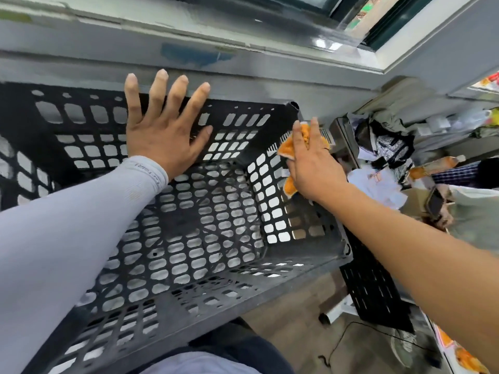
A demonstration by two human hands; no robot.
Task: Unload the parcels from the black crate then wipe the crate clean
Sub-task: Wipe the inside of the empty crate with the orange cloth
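right grip (313, 168): fingers straight, pressing an orange cloth (290, 148) flat against the inner face of the right wall of the black crate (205, 225), close under the rim near the far corner. left grip (164, 130): fingers spread and straight, clamped on nothing, palm braced on the far wall. crate interior: no parcels visible, perforated floor bare, so unloading judged done and wiping under way. bundled bags and clothing (383, 147) heaped just beside the crate on the right; whether parcels among them cannot be told. for a clean pass: keep the cloth flat under the fingers, draw in overlapping strokes from rim down to floor, work wall by wall, hold the brace opposite the push so the crate does not slide. likely snag: cloth catching in the slots.
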